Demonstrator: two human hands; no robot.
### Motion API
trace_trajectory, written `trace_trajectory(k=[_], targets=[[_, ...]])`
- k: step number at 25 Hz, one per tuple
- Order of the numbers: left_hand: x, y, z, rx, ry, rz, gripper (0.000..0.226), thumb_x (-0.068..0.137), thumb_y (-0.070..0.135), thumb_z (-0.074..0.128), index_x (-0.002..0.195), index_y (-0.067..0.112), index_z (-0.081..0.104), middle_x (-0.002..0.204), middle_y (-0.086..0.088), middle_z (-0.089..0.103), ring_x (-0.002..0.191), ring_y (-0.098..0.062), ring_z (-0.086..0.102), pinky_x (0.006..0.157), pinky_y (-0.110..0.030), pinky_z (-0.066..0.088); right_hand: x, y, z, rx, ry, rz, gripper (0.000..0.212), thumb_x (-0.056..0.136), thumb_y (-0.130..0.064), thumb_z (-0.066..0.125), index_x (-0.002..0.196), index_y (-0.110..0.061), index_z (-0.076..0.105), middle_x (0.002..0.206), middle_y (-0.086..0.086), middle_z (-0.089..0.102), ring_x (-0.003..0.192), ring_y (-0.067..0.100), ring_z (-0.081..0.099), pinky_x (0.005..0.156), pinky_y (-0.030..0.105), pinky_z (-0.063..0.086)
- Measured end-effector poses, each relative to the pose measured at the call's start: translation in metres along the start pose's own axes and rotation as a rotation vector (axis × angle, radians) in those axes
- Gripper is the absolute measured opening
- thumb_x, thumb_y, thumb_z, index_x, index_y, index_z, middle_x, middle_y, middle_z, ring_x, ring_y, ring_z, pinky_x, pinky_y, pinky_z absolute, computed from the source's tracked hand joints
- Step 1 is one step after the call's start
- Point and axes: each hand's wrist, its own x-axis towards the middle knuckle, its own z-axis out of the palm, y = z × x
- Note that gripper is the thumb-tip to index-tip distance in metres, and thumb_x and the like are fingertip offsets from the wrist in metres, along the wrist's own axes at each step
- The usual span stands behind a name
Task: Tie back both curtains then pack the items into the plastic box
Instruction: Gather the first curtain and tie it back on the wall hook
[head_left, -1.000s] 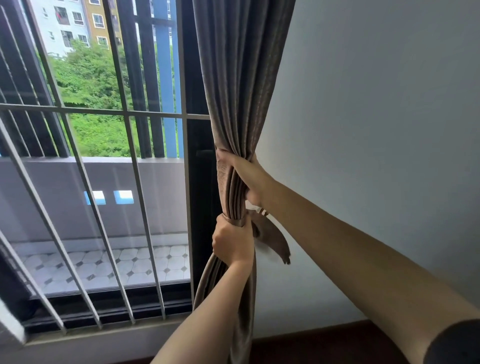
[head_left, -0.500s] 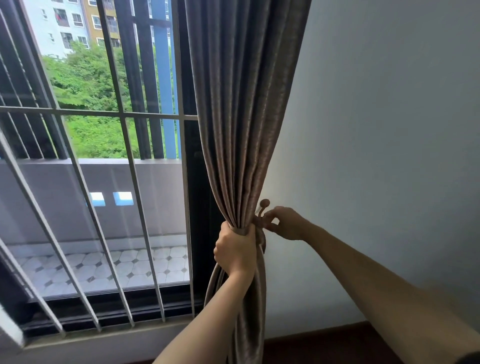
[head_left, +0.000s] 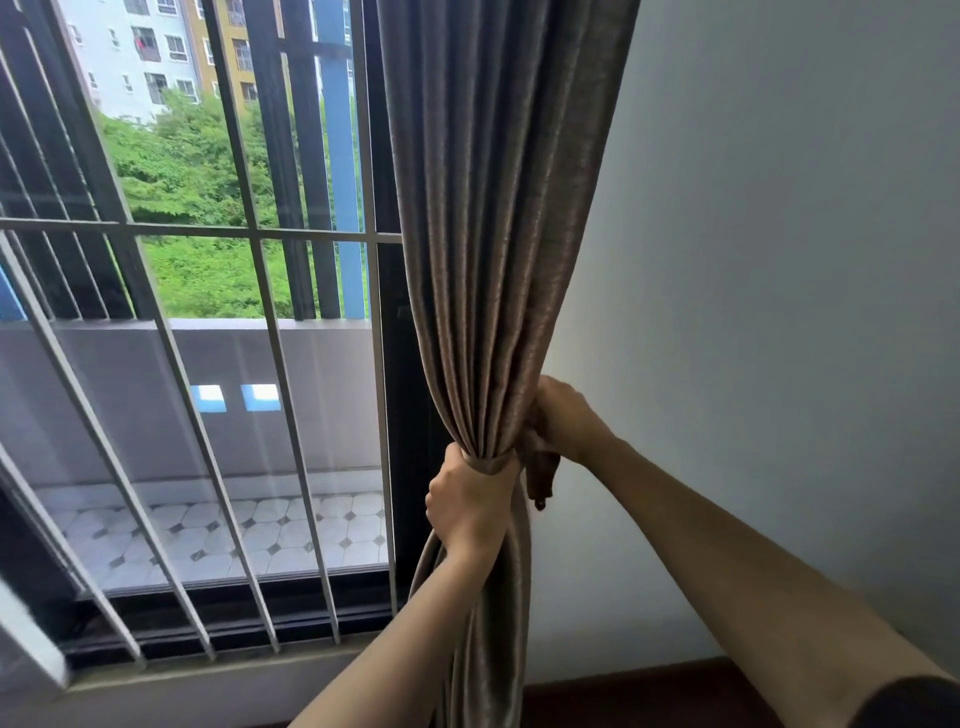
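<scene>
Behind curtain (head_left: 498, 260), right hand (head_left: 563, 421) grip half-hidden, unclear; left hand (head_left: 467, 504) clamps gathered folds.

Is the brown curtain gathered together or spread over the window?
Gathered. The brown pleated curtain narrows to a bunch that the left hand squeezes, with a fabric tie-back band around it; the barred window is uncovered.

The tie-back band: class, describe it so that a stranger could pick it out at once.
Start at the barred window; beside the wall hangs a brown curtain. Where its folds pinch together, above the left hand, a narrow band of the same cloth crosses them, the only horizontal strip.
</scene>
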Motion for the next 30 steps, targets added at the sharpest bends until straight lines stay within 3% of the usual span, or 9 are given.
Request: trace_trajectory(k=[4, 7, 9, 11, 14, 19, 25, 27, 30], targets=[[0.011, -0.023, -0.014, -0.184, -0.245, 0.152, 0.047, 0.065, 0.052, 0.075, 0.098, 0.022, 0.06, 0.087, 0.007, 0.069, 0.081, -0.009, 0.065, 0.074, -0.03, 0.054, -0.023, -0.015, 0.022, 0.501, -0.01, 0.159, 0.026, 0.094, -0.006, 0.048, 0.12, -0.006, 0.049, 0.109, 0.004, 0.058, 0.098, 0.014, 0.058, 0.074, 0.012, 0.046], [0.027, -0.045, -0.023, -0.641, -0.644, 0.091, 0.048, 0.07, 0.032, 0.059, 0.113, 0.013, 0.063, 0.107, -0.01, 0.07, 0.102, -0.025, 0.064, 0.091, -0.042, 0.051, -0.04, -0.026, 0.04, 0.939, 0.086, 0.27, 0.03, 0.098, -0.011, 0.043, 0.128, -0.012, 0.042, 0.117, 0.006, 0.057, 0.099, -0.002, 0.06, 0.086, 0.015, 0.051], [0.041, -0.05, -0.023, -0.783, -0.741, -0.008, 0.049, 0.069, 0.018, 0.046, 0.114, 0.004, 0.062, 0.107, -0.019, 0.066, 0.099, -0.032, 0.062, 0.086, -0.041, 0.051, -0.051, -0.037, 0.043, 1.215, 0.029, 0.325, 0.03, 0.099, -0.015, 0.036, 0.127, -0.013, 0.046, 0.113, -0.001, 0.062, 0.099, 0.001, 0.061, 0.079, 0.011, 0.05], [0.056, -0.048, -0.027, -0.684, -0.72, -0.039, 0.043, 0.071, 0.015, 0.046, 0.111, 0.008, 0.06, 0.102, -0.015, 0.064, 0.09, -0.025, 0.061, 0.075, -0.031, 0.051, -0.057, -0.038, 0.042, 1.348, -0.094, 0.283, 0.042, 0.085, -0.015, 0.046, 0.127, -0.013, 0.046, 0.111, -0.001, 0.065, 0.102, 0.008, 0.062, 0.08, 0.016, 0.05], [0.08, -0.049, -0.035, -0.565, -0.882, 0.004, 0.054, 0.079, 0.007, 0.058, 0.127, 0.028, 0.046, 0.106, -0.008, 0.064, 0.09, -0.018, 0.064, 0.075, -0.031, 0.052, -0.057, -0.032, 0.036, 1.109, -0.264, 0.172, 0.07, 0.07, -0.016, 0.066, 0.135, -0.014, 0.038, 0.121, -0.002, 0.06, 0.11, 0.005, 0.059, 0.089, 0.018, 0.048], [0.107, -0.024, -0.04, -0.252, -1.115, 0.046, 0.056, 0.087, -0.008, 0.053, 0.126, 0.031, 0.043, 0.108, -0.002, 0.061, 0.095, -0.013, 0.065, 0.085, -0.034, 0.056, -0.048, -0.034, 0.025, 1.003, -0.211, 0.128, 0.056, 0.069, -0.003, 0.078, 0.115, -0.025, 0.055, 0.109, -0.007, 0.064, 0.102, 0.003, 0.063, 0.082, 0.015, 0.05], [0.131, -0.018, -0.033, 0.221, -0.951, 0.461, 0.042, 0.066, 0.05, 0.076, 0.104, 0.045, 0.06, 0.111, -0.003, 0.061, 0.105, -0.021, 0.06, 0.094, -0.041, 0.051, -0.049, -0.032, 0.03, 0.985, -0.174, 0.12, 0.058, 0.067, -0.008, 0.08, 0.12, -0.013, 0.055, 0.109, -0.001, 0.066, 0.103, 0.01, 0.063, 0.085, 0.019, 0.051], [0.131, -0.014, -0.035, 0.258, -0.91, 0.574, 0.034, 0.067, 0.048, 0.077, 0.095, 0.058, 0.059, 0.107, 0.006, 0.057, 0.103, -0.016, 0.056, 0.09, -0.03, 0.051, -0.048, -0.035, 0.029, 0.963, -0.193, 0.107, 0.052, 0.068, -0.009, 0.08, 0.115, -0.013, 0.058, 0.105, 0.0, 0.067, 0.099, 0.011, 0.065, 0.086, 0.02, 0.051], [0.121, -0.007, -0.036, 0.178, -0.827, 0.67, 0.044, 0.071, 0.022, 0.08, 0.088, 0.055, 0.056, 0.096, 0.014, 0.055, 0.089, -0.007, 0.056, 0.079, -0.014, 0.046, -0.048, -0.037, 0.029, 0.905, -0.166, 0.059, 0.03, 0.069, -0.014, 0.08, 0.095, -0.014, 0.066, 0.089, 0.001, 0.07, 0.088, 0.015, 0.068, 0.084, 0.027, 0.054]])
